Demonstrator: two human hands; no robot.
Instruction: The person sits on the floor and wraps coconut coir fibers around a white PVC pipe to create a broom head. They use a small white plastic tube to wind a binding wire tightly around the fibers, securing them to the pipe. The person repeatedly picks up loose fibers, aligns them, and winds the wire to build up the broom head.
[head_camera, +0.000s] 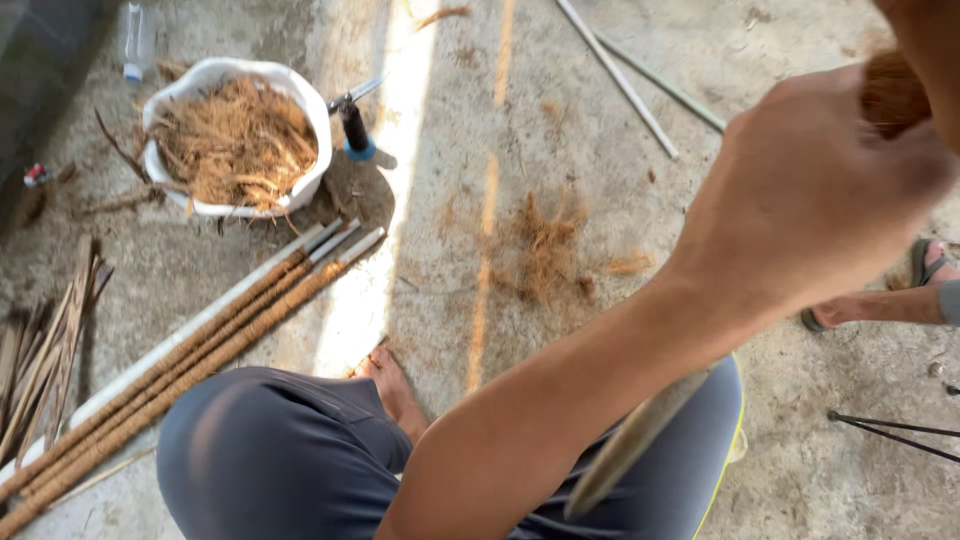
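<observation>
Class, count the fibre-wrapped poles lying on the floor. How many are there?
3 fibre-wrapped poles, side by side left of the person's knee, running diagonally toward the white basin; their lower ends leave the frame, so more may be hidden.

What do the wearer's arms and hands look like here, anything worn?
Only one arm shows, the right hand and its forearm. Both are bare: no sleeve, glove, watch, ring or band in view. The hand's fingers curl away from the camera, so their far side is hidden. The other hand is out of frame. Lower down, dark blue-grey shorts with a yellow-green edge cover the legs, and one foot is bare.
</observation>
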